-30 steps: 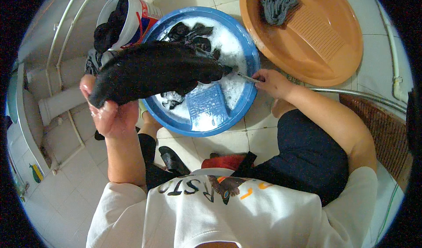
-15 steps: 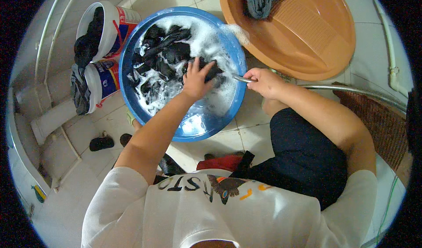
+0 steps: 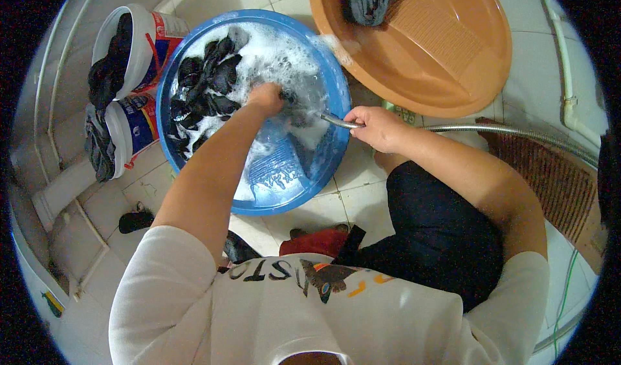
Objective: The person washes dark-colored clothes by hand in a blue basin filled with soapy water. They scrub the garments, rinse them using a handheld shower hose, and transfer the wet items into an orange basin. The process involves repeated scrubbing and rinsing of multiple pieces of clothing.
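Observation:
A round blue basin (image 3: 345, 126) holds foamy water, with a ribbed washboard (image 3: 275, 161) moulded into its near side. Black wet clothes (image 3: 207, 84) lie bunched in its left half. My left hand (image 3: 264, 98) is down in the suds, fingers curled around a small bit of black cloth (image 3: 289, 97); the fingertips are partly hidden. At the right rim, my right hand (image 3: 375, 127) grips a flexible metal hose (image 3: 337, 121) near its end. The hose end points over the basin, and the water in front of it is stirred up.
An orange basin (image 3: 475, 80) with its own washboard stands at the far right, a grey cloth (image 3: 375, 1) inside. Two white buckets (image 3: 137, 61) with dark clothes hanging out are on the left. A brown ribbed mat (image 3: 543, 171) lies at right. Pale pipes run along the walls.
My left hand went from spread fingers on the black cloth to a curled grip lower in the suds. Foam has parted over the washboard. The whole view has shifted slightly.

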Tool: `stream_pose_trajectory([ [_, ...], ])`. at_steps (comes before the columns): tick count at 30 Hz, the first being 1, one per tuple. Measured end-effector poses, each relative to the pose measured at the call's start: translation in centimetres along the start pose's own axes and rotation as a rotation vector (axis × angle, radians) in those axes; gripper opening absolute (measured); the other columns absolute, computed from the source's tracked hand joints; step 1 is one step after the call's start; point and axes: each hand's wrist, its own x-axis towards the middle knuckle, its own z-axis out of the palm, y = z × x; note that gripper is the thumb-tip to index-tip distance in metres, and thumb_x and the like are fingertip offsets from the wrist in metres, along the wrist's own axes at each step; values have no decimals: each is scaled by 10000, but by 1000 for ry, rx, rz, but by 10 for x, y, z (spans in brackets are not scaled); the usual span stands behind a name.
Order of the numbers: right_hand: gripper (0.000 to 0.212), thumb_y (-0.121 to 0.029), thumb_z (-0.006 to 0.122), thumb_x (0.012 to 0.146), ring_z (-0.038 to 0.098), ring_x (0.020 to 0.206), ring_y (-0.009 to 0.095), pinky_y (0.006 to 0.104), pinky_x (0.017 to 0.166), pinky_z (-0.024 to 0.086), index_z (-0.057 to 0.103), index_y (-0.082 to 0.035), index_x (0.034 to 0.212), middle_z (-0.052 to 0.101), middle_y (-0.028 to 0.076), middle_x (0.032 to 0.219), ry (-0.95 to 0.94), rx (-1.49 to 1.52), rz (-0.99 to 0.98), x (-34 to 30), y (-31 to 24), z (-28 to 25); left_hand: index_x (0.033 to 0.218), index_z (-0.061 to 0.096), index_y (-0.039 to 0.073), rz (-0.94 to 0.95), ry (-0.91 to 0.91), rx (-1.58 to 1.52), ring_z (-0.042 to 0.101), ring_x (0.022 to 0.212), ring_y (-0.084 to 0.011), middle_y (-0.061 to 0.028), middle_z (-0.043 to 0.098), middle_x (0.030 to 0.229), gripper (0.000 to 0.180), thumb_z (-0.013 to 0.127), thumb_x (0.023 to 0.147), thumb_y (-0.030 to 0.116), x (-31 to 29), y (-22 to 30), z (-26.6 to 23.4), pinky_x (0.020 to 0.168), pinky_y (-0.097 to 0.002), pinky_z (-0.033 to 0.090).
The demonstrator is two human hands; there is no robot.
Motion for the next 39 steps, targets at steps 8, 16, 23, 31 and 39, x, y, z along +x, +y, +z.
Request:
stream_pose_trajectory([
  [8, 244, -150, 574, 750, 580, 799, 268, 366, 723, 452, 572, -65, 979, 605, 145, 880, 109, 34, -59, 5, 3, 5, 962, 572, 30, 80, 285, -892, 586, 807, -316, -189, 605, 857, 403, 632, 725, 350, -77, -32, 66, 723, -350, 447],
  [16, 269, -133, 550, 789, 570, 737, 187, 296, 658, 448, 546, -81, 1052, 607, 91, 841, 575, 199, -100, -12, -23, -18, 913, 590, -62, -137, 178, -935, 570, 857, -379, -265, 592, 834, 635, 451, 792, 546, -130, -41, 129, 778, -399, 417],
  [23, 285, -221, 519, 786, 593, 744, 254, 335, 674, 450, 564, -85, 1033, 608, 144, 783, 728, -183, 164, -49, 0, -62, 808, 594, -110, -337, 261, -709, 534, 868, -435, -333, 545, 829, 754, 393, 783, 617, -124, -24, 108, 778, -439, 404],
  [31, 309, -272, 514, 788, 583, 850, 322, 398, 749, 451, 559, -125, 1056, 608, 163, 927, 771, -276, 221, -47, 24, -82, 788, 602, -105, -338, 300, -717, 543, 865, -430, -330, 552, 826, 744, 401, 783, 611, -119, -30, 117, 785, -437, 410],
  [39, 257, -172, 542, 792, 595, 793, 230, 316, 704, 459, 558, -77, 1030, 619, 128, 883, 701, 83, -109, -36, 11, -57, 763, 588, -98, -341, 326, -732, 596, 766, -333, -261, 591, 749, 687, 487, 767, 581, -109, -35, 126, 713, -402, 432],
])
